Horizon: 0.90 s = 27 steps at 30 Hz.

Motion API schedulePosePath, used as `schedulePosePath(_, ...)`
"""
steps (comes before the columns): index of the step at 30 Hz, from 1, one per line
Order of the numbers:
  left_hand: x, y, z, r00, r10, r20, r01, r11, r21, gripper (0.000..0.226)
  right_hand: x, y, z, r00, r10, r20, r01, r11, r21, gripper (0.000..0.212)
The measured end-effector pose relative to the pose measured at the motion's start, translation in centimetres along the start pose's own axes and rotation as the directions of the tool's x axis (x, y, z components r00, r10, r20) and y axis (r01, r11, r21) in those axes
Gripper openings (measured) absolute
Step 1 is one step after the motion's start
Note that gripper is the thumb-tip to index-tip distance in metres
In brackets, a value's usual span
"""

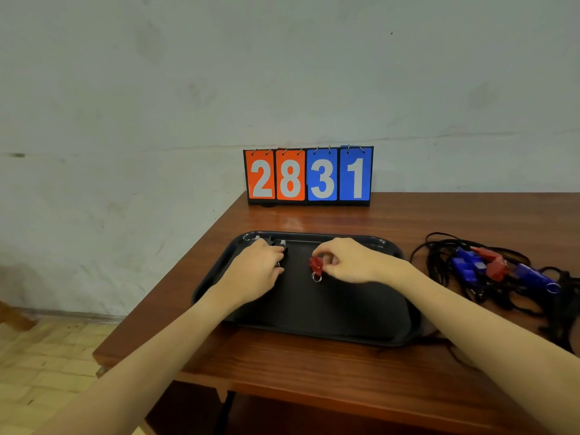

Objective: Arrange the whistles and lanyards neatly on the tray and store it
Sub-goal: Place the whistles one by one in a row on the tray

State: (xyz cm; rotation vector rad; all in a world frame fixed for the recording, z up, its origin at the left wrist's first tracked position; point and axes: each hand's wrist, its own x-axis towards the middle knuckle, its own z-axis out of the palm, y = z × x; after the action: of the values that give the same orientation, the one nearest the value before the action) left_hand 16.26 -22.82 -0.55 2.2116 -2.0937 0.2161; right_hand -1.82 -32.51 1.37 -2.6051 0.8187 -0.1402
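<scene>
Placing a red whistle (pixel 315 265) on the tray (pixel 314 315)

Right hand (pixel 348 262) pinches it; left hand (pixel 255 271) covers black whistles (pixel 276 243), grip unclear. Best aligned beside those.

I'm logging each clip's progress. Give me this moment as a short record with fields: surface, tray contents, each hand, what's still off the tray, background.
surface: wooden table
tray: black tray, near the table's left end
tray contents: dark whistles at far left corner; red whistle
left hand: resting on the dark whistles
right hand: pinching the red whistle over the tray
off tray: pile of blue and red whistles with black lanyards, right of tray
background: scoreboard reading 28 31
</scene>
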Motion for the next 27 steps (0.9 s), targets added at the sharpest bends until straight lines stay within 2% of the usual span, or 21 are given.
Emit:
schedulePosePath(4, 0.1, -0.3, 0.6, 0.999, -0.021, -0.039, 0.020, 0.999, -0.030, 0.043, 0.7, -0.1, 0.9, 0.999, -0.042, 0.003, 0.042, 0.990, -0.133, 0.036)
schedulePosePath(8, -0.1, -0.5, 1.2, 0.996, -0.039, -0.083, 0.033, 0.997, -0.074, 0.049, 2.0, -0.4, 1.5, 1.000, -0.023, 0.007, 0.024, 0.968, -0.252, 0.044)
schedulePosePath(13, -0.4, -0.9, 1.3, 0.976, -0.126, -0.175, 0.113, 0.990, -0.082, 0.047, 3.4, -1.0, 1.6, 1.000, -0.018, -0.015, 0.013, 0.971, -0.241, 0.049)
schedulePosePath(18, -0.3, -1.2, 1.6, 0.981, -0.101, -0.163, 0.093, 0.994, -0.055, 0.046, 3.3, -1.1, 2.0, 0.992, -0.059, -0.111, 0.025, 0.957, -0.290, 0.048)
schedulePosePath(27, -0.4, -1.3, 2.0, 0.990, -0.073, -0.125, 0.070, 0.997, -0.026, 0.050, 3.6, -1.6, 2.3, 0.989, -0.128, -0.072, 0.100, 0.946, -0.308, 0.060)
